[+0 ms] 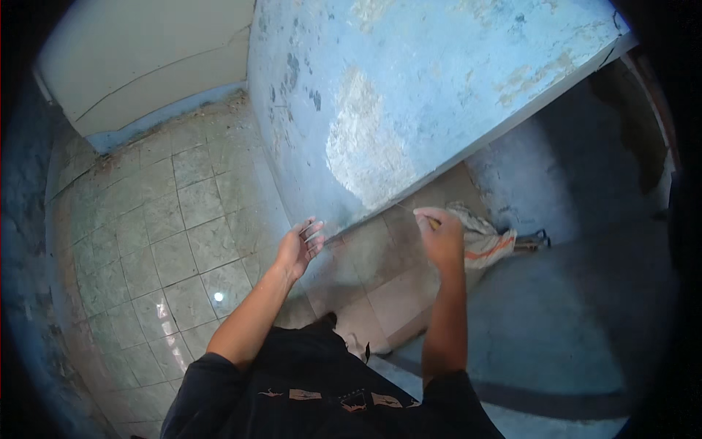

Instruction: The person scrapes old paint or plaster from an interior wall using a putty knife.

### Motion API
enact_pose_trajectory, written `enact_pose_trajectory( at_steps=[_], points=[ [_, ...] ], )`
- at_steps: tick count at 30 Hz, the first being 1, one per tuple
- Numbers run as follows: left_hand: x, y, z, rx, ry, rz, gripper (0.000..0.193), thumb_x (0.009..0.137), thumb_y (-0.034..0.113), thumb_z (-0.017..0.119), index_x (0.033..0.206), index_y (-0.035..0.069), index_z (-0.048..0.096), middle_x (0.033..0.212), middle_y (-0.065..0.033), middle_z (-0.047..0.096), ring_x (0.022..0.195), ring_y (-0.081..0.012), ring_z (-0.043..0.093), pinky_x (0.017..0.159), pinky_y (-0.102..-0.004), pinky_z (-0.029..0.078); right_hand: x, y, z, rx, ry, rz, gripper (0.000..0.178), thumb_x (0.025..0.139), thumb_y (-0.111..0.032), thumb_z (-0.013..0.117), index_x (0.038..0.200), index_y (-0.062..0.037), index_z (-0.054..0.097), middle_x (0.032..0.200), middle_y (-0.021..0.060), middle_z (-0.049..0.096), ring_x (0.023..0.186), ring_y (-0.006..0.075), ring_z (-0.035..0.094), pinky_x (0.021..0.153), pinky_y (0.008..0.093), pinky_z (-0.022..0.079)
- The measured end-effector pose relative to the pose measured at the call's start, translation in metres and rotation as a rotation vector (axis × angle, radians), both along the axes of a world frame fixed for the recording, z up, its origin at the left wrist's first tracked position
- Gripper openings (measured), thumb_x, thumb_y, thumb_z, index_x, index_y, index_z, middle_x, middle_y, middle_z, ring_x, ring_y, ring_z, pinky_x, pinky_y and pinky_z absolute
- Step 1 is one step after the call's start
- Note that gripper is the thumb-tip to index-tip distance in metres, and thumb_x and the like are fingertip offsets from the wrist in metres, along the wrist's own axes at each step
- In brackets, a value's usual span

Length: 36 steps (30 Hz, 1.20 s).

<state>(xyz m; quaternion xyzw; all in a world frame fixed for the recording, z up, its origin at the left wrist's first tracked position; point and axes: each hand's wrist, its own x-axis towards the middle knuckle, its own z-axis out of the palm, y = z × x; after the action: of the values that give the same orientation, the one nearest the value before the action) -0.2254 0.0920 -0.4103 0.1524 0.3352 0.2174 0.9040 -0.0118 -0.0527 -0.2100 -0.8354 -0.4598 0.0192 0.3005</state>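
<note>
The blue wall (446, 88) is standing ahead of both your hands, its paint flaking, and the tiled floor (161, 249) is stretching out to the left of your left hand (298, 247). A rough white patch (365, 146) is showing on the wall, ahead of and between your hands. A pale sack (486, 245) with an orange stripe is lying just beyond and right of your right hand (442, 238), perhaps to be within reach. Your left hand is hovering near the wall's lower edge, fingers spread and slightly curled, holding nothing visible, perhaps helping your balance. Your right hand is gripping a slim tool (434, 223) by its yellowish end, probably so the thin end is pointing toward the wall; that tip is blurring, so its shape is hard to tell. As for markings, your dark shirt (307, 366) is carrying light brown printed shapes, but no lettering is reading clearly.
</note>
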Motion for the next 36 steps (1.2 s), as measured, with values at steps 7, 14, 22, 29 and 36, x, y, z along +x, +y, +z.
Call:
enact_pose_trajectory(
  at_steps=[7,14,22,29,36],
  points=[
    [-0.013,0.002,-0.006,-0.058,-0.004,-0.086,0.034,0.104,0.027,0.047,0.133,0.011,0.053,0.121,-0.0035,0.065,0.088,-0.017,0.06,0.08,-0.0319,0.051,-0.019,0.008,-0.039,0.043,0.075,-0.042,0.02,0.093,-0.016,0.064,0.1,0.0004,0.074,0.101,0.0173,0.074,0.094,0.0331,0.072,0.083,0.0376,0.054],
    [-0.047,-0.007,-0.009,-0.043,0.022,-0.097,0.035,0.104,0.027,0.047,0.134,0.011,0.053,0.119,-0.0043,0.066,0.087,-0.0169,0.061,0.078,-0.0305,0.052,-0.035,0.022,-0.088,-0.024,-0.023,-0.174,0.027,0.096,-0.024,0.061,0.109,-0.0037,0.074,0.106,0.0184,0.073,0.101,0.0379,0.069,0.086,0.0424,0.054],
    [-0.071,-0.026,-0.006,-0.009,0.034,-0.076,0.039,0.104,0.029,0.048,0.138,0.009,0.052,0.124,-0.0049,0.066,0.091,-0.016,0.061,0.08,-0.0307,0.051,-0.062,0.024,-0.094,-0.085,-0.065,-0.191,0.03,0.098,-0.027,0.057,0.114,-0.0069,0.073,0.108,0.0201,0.073,0.101,0.0422,0.067,0.088,0.0467,0.053],
    [-0.035,-0.04,0.005,0.097,0.052,-0.225,0.041,0.106,0.029,0.042,0.142,0.01,0.05,0.132,-0.0071,0.062,0.097,-0.0193,0.062,0.086,-0.0343,0.052,-0.055,0.012,-0.136,0.216,-0.013,-0.134,0.031,0.103,-0.026,0.053,0.117,-0.005,0.07,0.098,0.0169,0.075,0.086,0.0339,0.072,0.078,0.0412,0.055],
    [0.022,-0.039,-0.005,0.146,0.082,-0.298,0.041,0.105,0.034,0.055,0.135,0.007,0.055,0.125,-0.0077,0.066,0.107,-0.0198,0.062,0.089,-0.0358,0.051,-0.129,-0.031,-0.185,0.26,1.111,-0.181,0.037,0.109,-0.03,0.043,0.138,-0.0084,0.051,0.083,0.0074,0.064,0.056,0.0109,0.054,0.046,0.0288,0.043]
  ],
)
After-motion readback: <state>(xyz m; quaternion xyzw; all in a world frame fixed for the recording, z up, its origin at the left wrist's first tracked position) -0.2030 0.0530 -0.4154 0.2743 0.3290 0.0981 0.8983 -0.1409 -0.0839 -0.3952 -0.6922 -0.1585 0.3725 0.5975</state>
